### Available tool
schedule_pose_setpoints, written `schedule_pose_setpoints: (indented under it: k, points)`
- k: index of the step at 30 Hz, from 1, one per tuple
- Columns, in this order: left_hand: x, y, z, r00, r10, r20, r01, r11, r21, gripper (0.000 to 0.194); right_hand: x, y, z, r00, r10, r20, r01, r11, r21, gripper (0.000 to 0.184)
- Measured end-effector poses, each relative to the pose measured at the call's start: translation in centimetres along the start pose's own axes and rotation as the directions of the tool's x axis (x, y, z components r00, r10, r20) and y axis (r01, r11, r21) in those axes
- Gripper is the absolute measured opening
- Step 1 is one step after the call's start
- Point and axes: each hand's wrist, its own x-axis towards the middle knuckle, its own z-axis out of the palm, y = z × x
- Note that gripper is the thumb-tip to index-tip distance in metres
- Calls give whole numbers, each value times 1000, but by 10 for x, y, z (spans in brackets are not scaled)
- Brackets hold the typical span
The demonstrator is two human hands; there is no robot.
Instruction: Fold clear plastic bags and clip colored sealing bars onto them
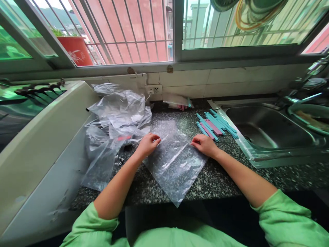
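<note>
A clear plastic bag (177, 168) lies flat on the speckled countertop, one corner hanging over the front edge. My left hand (148, 145) pinches its left side between thumb and fingers. At the opposite side, my right hand (204, 144) has its fingers closed on the bag's edge. Just beyond my right hand is a group of flat teal and pink strips (213, 125), lying side by side. Left of my left hand, a heap of crumpled clear plastic bags (123, 109) spreads over the counter.
A steel sink (272, 127) is set into the counter at right, with a green basin (311, 118) over its far side. A packet (177, 101) with pink pieces lies by the back wall, near a wall socket (154, 90). A pale raised panel (51, 137) bounds the left.
</note>
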Motion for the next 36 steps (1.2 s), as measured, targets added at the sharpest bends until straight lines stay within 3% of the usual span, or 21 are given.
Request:
schedule_pose_setpoints:
  k: [4,11,14,18,21,28,31,36]
  points:
    - [-1,-9,3,997,-59,-58,48,985,-165,24,0,2,-5,983,-118,-142,114,993,-37,18]
    - [-10,-14,1,979,-147,143,193,896,-401,30,-2,-4,-12,950,-164,-266,171,985,1,26]
    - [-12,-10,1,981,-126,145,181,855,-487,33,-2,-4,-14,954,-128,-273,145,988,44,26]
    - [-16,-4,-1,994,-33,101,84,829,-554,36,10,-2,-19,974,39,-221,15,972,234,29]
    - [-18,-1,-3,991,49,123,28,832,-554,34,30,-5,-24,979,167,-112,-114,919,378,37]
    - [-18,-1,-4,984,147,103,-69,841,-536,32,75,-30,-31,956,223,191,-289,831,476,38]
    - [-17,-3,-2,989,96,110,-21,837,-547,32,79,-35,-32,952,202,229,-293,816,499,30]
    - [-18,-1,0,979,-71,189,172,780,-602,35,78,-35,-34,973,209,95,-228,822,521,22]
